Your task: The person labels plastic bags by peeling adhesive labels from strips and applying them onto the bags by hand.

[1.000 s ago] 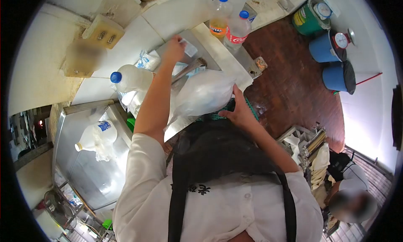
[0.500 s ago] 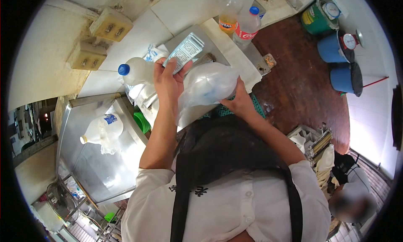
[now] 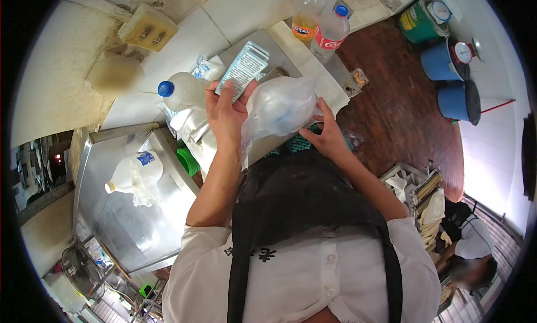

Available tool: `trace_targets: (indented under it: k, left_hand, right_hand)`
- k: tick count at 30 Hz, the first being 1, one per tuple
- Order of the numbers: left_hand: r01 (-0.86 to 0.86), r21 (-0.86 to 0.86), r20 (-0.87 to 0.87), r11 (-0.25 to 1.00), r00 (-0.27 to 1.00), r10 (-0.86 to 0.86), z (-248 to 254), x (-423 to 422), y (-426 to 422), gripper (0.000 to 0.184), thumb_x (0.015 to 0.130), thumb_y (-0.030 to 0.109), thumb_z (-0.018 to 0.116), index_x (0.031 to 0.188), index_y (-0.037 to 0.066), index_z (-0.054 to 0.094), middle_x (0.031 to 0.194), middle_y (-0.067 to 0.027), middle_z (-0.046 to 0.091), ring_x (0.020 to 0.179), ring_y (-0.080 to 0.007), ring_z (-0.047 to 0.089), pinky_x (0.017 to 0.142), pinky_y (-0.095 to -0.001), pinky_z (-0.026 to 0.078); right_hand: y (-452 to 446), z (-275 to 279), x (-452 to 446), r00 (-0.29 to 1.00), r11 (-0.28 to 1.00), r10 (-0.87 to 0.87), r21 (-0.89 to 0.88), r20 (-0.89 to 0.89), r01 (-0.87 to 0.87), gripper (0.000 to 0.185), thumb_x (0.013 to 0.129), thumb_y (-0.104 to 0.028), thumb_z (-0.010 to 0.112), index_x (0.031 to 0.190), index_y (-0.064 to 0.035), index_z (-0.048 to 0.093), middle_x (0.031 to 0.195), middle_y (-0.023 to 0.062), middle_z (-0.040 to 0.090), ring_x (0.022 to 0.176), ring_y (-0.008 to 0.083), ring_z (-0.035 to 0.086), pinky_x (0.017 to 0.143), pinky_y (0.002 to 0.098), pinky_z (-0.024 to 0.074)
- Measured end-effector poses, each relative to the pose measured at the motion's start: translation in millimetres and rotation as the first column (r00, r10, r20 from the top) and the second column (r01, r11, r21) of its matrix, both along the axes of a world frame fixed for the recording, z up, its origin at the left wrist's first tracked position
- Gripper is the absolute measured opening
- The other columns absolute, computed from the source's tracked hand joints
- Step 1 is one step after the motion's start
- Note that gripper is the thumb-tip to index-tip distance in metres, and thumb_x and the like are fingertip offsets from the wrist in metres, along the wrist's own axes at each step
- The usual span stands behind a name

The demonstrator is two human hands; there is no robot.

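Note:
My left hand [image 3: 226,107] grips a small stack of pale blue printed packets [image 3: 244,68], raised above the counter with the print facing up. Just to its right, a translucent white plastic bag [image 3: 282,107] bulges out, with something bluish showing faintly inside. My right hand [image 3: 326,130] is at the bag's right side, its fingers and thumb curved apart near the plastic; whether it pinches the bag is unclear. A bottle with a blue cap [image 3: 184,92] lies left of my left hand, beside white plastic packs [image 3: 193,126].
Two blue-capped bottles [image 3: 330,34] stand at the counter's back. A steel sink [image 3: 134,233] on the left holds a white jug [image 3: 134,174]. Blue buckets [image 3: 439,62] and a green bucket [image 3: 418,23] stand at the upper right. Another person [image 3: 475,247] is at the lower right.
My left hand has picked up the packets from the counter and drawn them back beside the bag. My right hand's fingers have spread slightly at the bag's edge.

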State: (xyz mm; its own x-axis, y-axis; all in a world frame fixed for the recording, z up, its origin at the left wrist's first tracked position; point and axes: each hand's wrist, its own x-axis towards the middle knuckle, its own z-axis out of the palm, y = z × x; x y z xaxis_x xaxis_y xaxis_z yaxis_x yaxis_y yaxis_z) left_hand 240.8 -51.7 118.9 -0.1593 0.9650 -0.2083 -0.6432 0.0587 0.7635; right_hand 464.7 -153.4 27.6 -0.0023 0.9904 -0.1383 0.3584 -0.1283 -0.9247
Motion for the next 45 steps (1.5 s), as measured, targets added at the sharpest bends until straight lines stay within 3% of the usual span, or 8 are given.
trace_targets:
  k: [8, 15, 21, 27, 30, 33, 36, 45]
  left_hand:
    - [0.007, 0.055, 0.033, 0.998, 0.999, -0.009, -2.3, -2.9, 3.6, 0.014, 0.098, 0.003, 0.051, 0.109, 0.005, 0.041, 0.109, -0.0166, 0.062, 0.102, -0.0302, 0.066, 0.090, -0.0463, 0.059]
    - [-0.012, 0.060, 0.027, 0.998, 1.000, 0.010, -0.5, -5.4, 1.5, 0.016, 0.099, 0.004, 0.051, 0.112, 0.005, 0.042, 0.112, -0.0155, 0.060, 0.103, -0.0286, 0.065, 0.086, -0.0428, 0.060]
    - [0.021, 0.023, -0.343, 1.000, 0.939, -0.012, -61.4, -11.0, 53.4, 0.024, 0.096, 0.009, 0.060, 0.116, 0.002, 0.049, 0.102, -0.0113, 0.060, 0.087, -0.0228, 0.064, 0.073, -0.0361, 0.059]
    - [0.099, -0.100, -0.649, 0.990, 0.747, -0.141, -96.0, -5.3, 124.6, 0.044, 0.092, 0.019, 0.067, 0.127, -0.002, 0.049, 0.102, -0.0141, 0.061, 0.097, -0.0218, 0.062, 0.079, -0.0389, 0.056]
    - [-0.176, 0.041, -0.938, 0.984, 0.332, 0.099, -177.4, -11.6, 147.6, 0.052, 0.087, 0.023, 0.071, 0.129, -0.002, 0.051, 0.112, -0.0198, 0.062, 0.108, -0.0310, 0.060, 0.092, -0.0472, 0.050]
    - [0.120, -0.091, -0.993, 0.989, -0.090, -0.080, -189.5, -23.4, 125.8, 0.050, 0.080, 0.023, 0.074, 0.123, 0.002, 0.059, 0.120, -0.0222, 0.060, 0.114, -0.0389, 0.056, 0.101, -0.0491, 0.043]
    - [0.330, -0.268, -0.948, 0.905, -0.260, -0.185, -181.5, -20.9, 96.1, 0.040, 0.076, 0.019, 0.074, 0.114, 0.008, 0.067, 0.121, -0.0201, 0.059, 0.116, -0.0396, 0.054, 0.099, -0.0459, 0.046]
    - [0.303, -0.248, -0.960, 0.920, -0.204, -0.192, -172.3, -34.4, 94.0, 0.038, 0.070, 0.010, 0.076, 0.108, 0.007, 0.069, 0.116, -0.0172, 0.061, 0.112, -0.0368, 0.057, 0.097, -0.0429, 0.047]
  right_hand:
    - [-9.4, 13.6, -5.5, 0.998, 0.992, -0.055, -0.114, -0.042, 0.050, 0.091, 0.082, -0.015, 0.077, 0.152, -0.0008, 0.020, 0.148, 0.0207, 0.037, 0.126, 0.0330, 0.052, 0.101, 0.0430, 0.0462]
    - [4.5, 23.9, 6.4, 0.997, 0.997, -0.067, 0.027, -0.050, 0.068, 0.081, 0.086, -0.013, 0.073, 0.151, -0.0017, 0.025, 0.144, 0.0197, 0.041, 0.119, 0.0312, 0.056, 0.095, 0.0410, 0.0487]
    - [6.1, 20.0, 5.4, 0.999, 0.999, -0.017, 0.037, -0.030, 0.018, 0.074, 0.089, -0.015, 0.070, 0.150, -0.0031, 0.030, 0.142, 0.0190, 0.043, 0.118, 0.0313, 0.057, 0.094, 0.0397, 0.0489]
    - [1.0, 20.7, 5.4, 1.000, 1.000, -0.015, -0.020, -0.019, 0.014, 0.070, 0.089, -0.012, 0.069, 0.148, -0.0031, 0.033, 0.139, 0.0181, 0.045, 0.117, 0.0304, 0.057, 0.093, 0.0395, 0.0491]
    - [-4.9, 13.1, 15.4, 0.999, 0.999, -0.036, 0.001, 0.013, 0.036, 0.069, 0.088, -0.009, 0.069, 0.147, -0.0034, 0.034, 0.138, 0.0176, 0.045, 0.117, 0.0291, 0.058, 0.092, 0.0383, 0.0493]
    - [-7.1, 16.0, 24.1, 0.995, 0.997, -0.079, -0.021, 0.062, 0.080, 0.068, 0.088, -0.007, 0.068, 0.146, -0.0031, 0.035, 0.138, 0.0175, 0.046, 0.116, 0.0281, 0.059, 0.092, 0.0375, 0.0497]
    - [-10.3, 15.6, 28.7, 0.990, 0.990, -0.120, -0.061, 0.070, 0.124, 0.067, 0.088, -0.006, 0.068, 0.146, -0.0028, 0.035, 0.137, 0.0176, 0.047, 0.115, 0.0278, 0.059, 0.092, 0.0373, 0.0499]
    - [-6.5, 18.7, 21.7, 0.996, 0.996, -0.077, -0.043, 0.046, 0.079, 0.065, 0.089, -0.008, 0.067, 0.146, -0.0014, 0.036, 0.138, 0.0176, 0.047, 0.116, 0.0282, 0.059, 0.093, 0.0376, 0.0495]
